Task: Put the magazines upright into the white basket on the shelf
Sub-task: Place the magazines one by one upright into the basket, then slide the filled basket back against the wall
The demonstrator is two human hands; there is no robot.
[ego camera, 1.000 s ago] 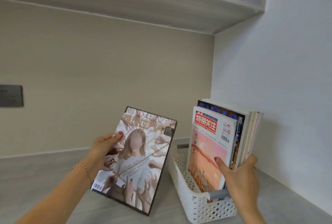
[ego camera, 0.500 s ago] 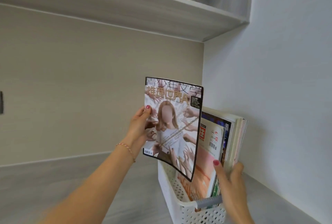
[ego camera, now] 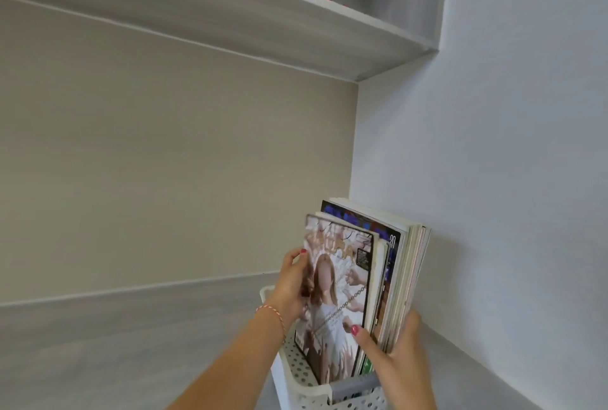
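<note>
The left hand (ego camera: 292, 288) grips the magazine (ego camera: 335, 304), the right hand (ego camera: 394, 350) clasps the stack (ego camera: 408, 278); it should slide straight down into the white basket (ego camera: 296, 373) beneath the fingers (ego camera: 357, 332).

The left hand (ego camera: 291, 284) has carried the chain-cover magazine (ego camera: 335, 294) from out over the shelf, up and down into the white basket (ego camera: 297, 373), where it now stands upright before the stack, the right hand's (ego camera: 399, 355) thumb shifted onto its cover.
</note>
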